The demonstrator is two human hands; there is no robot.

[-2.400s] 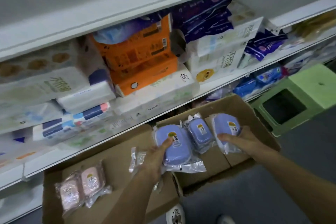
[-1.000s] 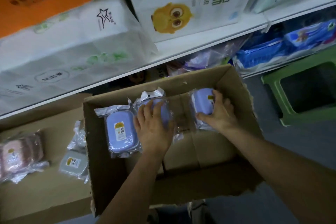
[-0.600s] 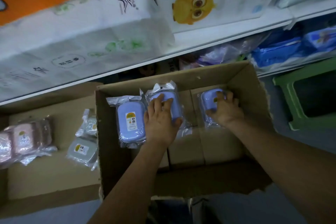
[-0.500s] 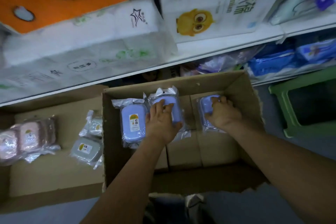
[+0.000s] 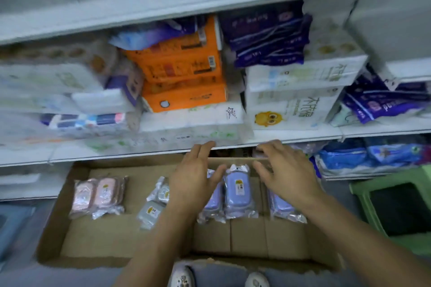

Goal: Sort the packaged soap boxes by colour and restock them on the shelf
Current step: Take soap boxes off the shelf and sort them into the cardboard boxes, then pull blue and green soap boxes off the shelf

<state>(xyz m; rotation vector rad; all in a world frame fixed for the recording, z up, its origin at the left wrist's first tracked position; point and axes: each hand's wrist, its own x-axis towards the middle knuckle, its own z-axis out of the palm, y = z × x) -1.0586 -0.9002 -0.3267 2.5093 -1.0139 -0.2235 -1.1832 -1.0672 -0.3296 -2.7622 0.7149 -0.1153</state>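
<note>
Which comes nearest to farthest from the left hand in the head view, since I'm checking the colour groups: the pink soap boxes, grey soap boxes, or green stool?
1. Grey soap boxes, just left of the left hand.
2. Pink soap boxes, farther left.
3. Green stool, far right.

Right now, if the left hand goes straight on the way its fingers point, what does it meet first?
Probably the white shelf edge. The left hand is open, its fingers pointing up and away from the blue soap boxes, with tips already at that edge. Depth is unclear, so they may pass just under it.
</note>
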